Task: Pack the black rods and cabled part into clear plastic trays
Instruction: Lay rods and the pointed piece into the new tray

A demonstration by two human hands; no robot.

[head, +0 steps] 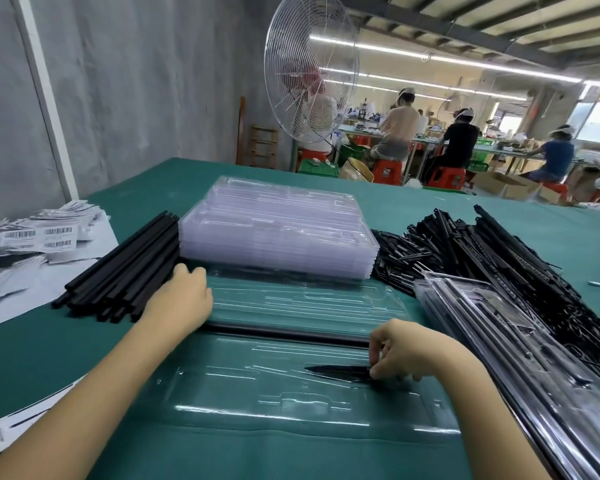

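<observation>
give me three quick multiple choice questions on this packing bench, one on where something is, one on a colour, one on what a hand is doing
1. Where is the bundle of plain black rods relative to the stack of clear trays?
A) left of it B) on top of it C) under it
2. The table cover is:
A) red B) teal green C) white
3. The right hand is:
A) lying flat and empty B) pinching a black part in the open tray C) holding a label

Answers: 1 A, the rods lie beside the stack's left edge; 2 B, green cloth shows around the trays; 3 B, its fingertips close on the part's end.
</observation>
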